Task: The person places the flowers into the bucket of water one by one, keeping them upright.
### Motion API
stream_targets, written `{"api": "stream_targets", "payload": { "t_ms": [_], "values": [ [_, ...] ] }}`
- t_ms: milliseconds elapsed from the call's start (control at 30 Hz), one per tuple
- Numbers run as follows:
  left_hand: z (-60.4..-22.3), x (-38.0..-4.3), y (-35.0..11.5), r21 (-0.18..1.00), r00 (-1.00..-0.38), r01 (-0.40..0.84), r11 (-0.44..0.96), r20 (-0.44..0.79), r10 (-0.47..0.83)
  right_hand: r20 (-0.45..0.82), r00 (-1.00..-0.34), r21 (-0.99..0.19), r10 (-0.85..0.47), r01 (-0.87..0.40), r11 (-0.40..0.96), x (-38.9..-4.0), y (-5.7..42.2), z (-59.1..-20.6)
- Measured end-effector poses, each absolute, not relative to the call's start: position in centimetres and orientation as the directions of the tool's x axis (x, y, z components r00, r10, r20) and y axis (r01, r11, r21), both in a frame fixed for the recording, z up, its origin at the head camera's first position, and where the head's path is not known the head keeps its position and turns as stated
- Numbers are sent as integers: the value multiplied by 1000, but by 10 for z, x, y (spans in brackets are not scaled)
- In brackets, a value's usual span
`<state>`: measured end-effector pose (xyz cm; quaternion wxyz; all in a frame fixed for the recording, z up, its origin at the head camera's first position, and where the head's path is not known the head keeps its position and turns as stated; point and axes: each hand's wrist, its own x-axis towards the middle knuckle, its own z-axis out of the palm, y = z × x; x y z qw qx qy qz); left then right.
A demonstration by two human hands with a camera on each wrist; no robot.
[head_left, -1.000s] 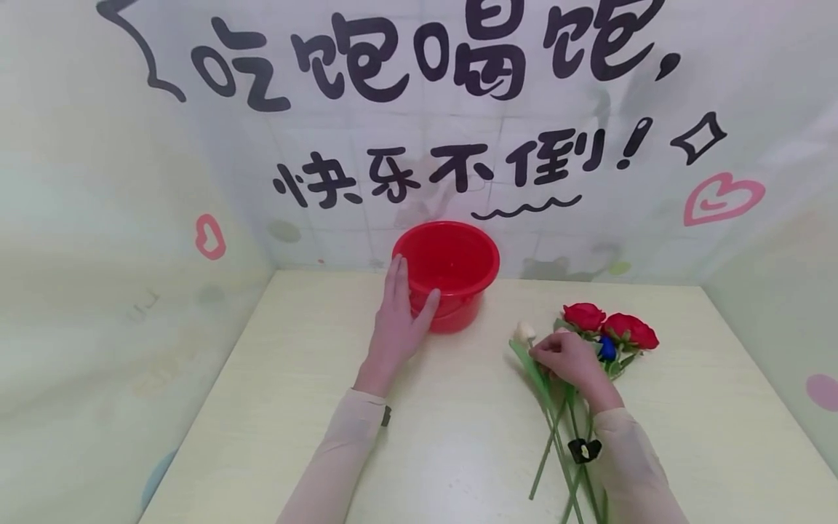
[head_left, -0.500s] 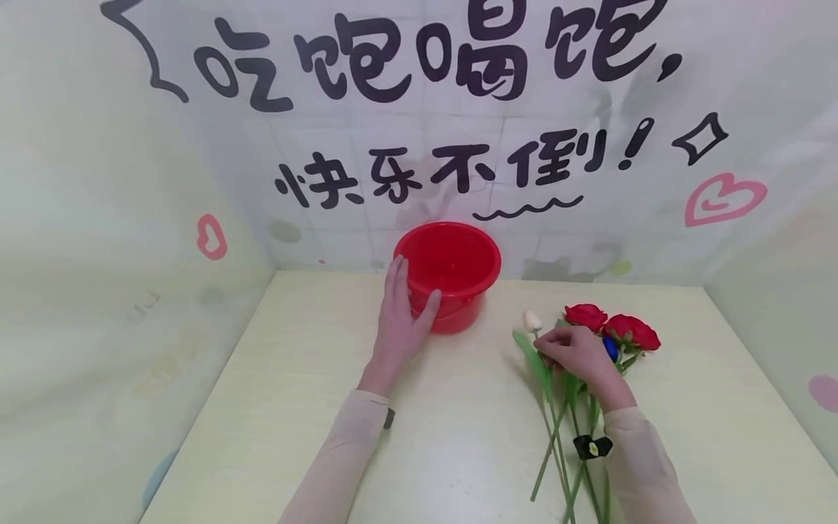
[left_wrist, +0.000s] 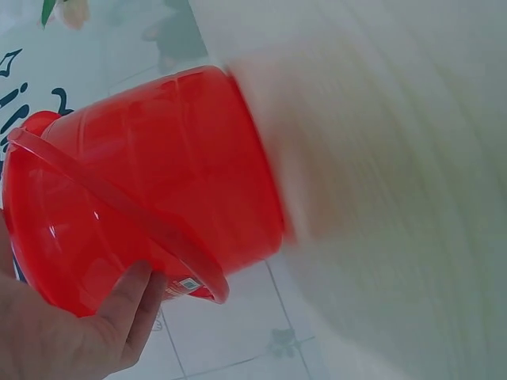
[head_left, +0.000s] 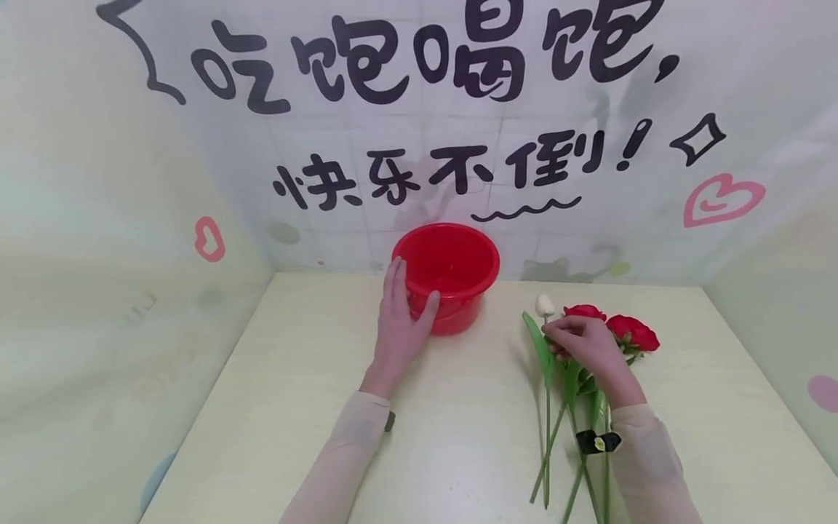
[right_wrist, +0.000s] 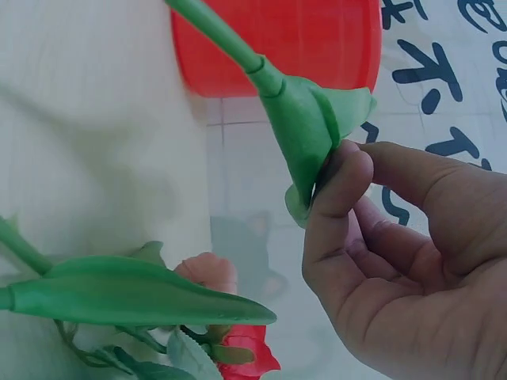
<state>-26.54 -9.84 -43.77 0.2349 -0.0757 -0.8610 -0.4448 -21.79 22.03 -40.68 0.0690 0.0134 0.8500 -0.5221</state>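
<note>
A red plastic bucket [head_left: 461,313] stands upright at the back of the table by the wall. My left hand [head_left: 402,324] lies against its near left side, fingers stretched along the wall up to the rim and thumb spread toward the front. The left wrist view shows the bucket's handle [left_wrist: 111,194] hanging down its side. To the right, my right hand [head_left: 585,343] pinches a white tulip [head_left: 545,305] just below the bloom. Its green leaves [right_wrist: 305,138] spread beside my fingertips in the right wrist view.
More artificial flowers lie on the table [head_left: 294,437] under my right hand, among them red roses [head_left: 633,332] and a pink bloom [right_wrist: 210,273]. Their long stems [head_left: 576,487] run toward the front edge. A lettered wall covering [head_left: 340,247] closes off the back.
My right hand has shifted slightly right and away from me with the white tulip, whose stem now stands straighter and more apart from the others. The left hand and bucket have not moved.
</note>
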Motion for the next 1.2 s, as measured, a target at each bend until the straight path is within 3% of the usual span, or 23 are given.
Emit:
{"api": "stream_targets", "payload": {
  "t_ms": [600,867,1200],
  "values": [
    [-442,-266,-101,711,-872,348,611,485,-67,-121,-993,-953,-19,110,283,-223,228,-394],
    [-443,-266,-101,702,-866,362,614,496,-57,-40,-999,-966,32,47,256,-222,229,-384],
    [-443,-267,-100,694,-864,364,621,501,-53,-26,-993,-1000,113,25,-5,-222,232,-375]
  ]
}}
